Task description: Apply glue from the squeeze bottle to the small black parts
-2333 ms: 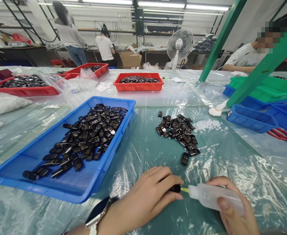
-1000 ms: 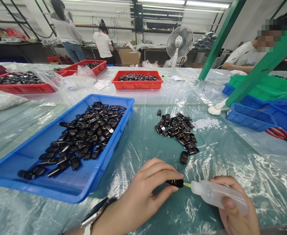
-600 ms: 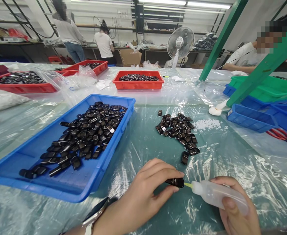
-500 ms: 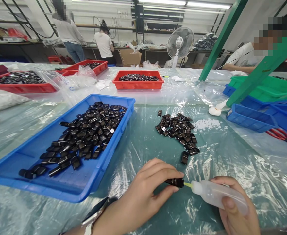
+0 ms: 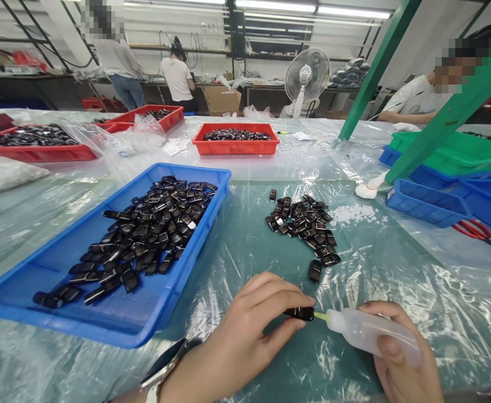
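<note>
Between thumb and fingers, my left hand (image 5: 256, 322) pinches a small glossy black plastic part (image 5: 301, 313) just above the table. My right hand (image 5: 407, 347) is wrapped round a translucent squeeze bottle (image 5: 367, 330), which lies tilted with its thin yellow-green nozzle (image 5: 321, 316) pointing left. The nozzle tip meets the right end of the black part; whether it goes inside cannot be made out. Beyond my hands lies a loose pile of similar black parts (image 5: 304, 218), with one single part (image 5: 315, 271) nearest me. Small white pieces (image 5: 352, 214) are heaped right of that pile.
A blue tray (image 5: 153, 336) of black parts stands at left. Red trays (image 5: 236, 147) sit farther back. At right are a small blue bin (image 5: 430, 210), red-handled pliers (image 5: 474, 228), a green tray (image 5: 451, 151) and a slanted green post (image 5: 438, 123). Other people work beyond.
Almost nothing differs. Both hands keep their grip, with the nozzle still at the black part's end; the view has shifted very slightly.
</note>
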Demonstrator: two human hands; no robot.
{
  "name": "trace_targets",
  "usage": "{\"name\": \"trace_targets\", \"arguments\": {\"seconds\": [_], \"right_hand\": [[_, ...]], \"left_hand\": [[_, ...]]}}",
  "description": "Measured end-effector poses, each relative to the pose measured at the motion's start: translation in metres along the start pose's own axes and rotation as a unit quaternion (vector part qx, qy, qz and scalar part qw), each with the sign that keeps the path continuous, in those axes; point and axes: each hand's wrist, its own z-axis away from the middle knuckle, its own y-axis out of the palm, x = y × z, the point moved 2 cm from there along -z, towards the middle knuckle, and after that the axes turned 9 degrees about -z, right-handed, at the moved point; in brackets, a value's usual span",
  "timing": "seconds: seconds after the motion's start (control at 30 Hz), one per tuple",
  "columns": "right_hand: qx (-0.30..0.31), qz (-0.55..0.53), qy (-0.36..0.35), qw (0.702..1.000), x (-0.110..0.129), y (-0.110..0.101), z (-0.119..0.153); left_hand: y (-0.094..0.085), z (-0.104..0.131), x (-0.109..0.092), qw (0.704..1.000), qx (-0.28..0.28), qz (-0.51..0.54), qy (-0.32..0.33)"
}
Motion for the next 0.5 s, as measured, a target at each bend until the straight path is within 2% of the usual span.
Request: {"name": "trace_targets", "arguments": {"seconds": [0.3,0.5], "right_hand": [[0.004,-0.017,-0.017,1.000,0.0034,0.0032,-0.0006],[0.027,-0.051,-0.019,0.998,-0.0060,-0.0049,-0.0039]], "left_hand": [[-0.0018,-0.0001,-0.0006,1.000,-0.005,-0.004,0.004],[-0.0017,0.0008,0.0050,0.998,-0.018,0.016,-0.057]]}}
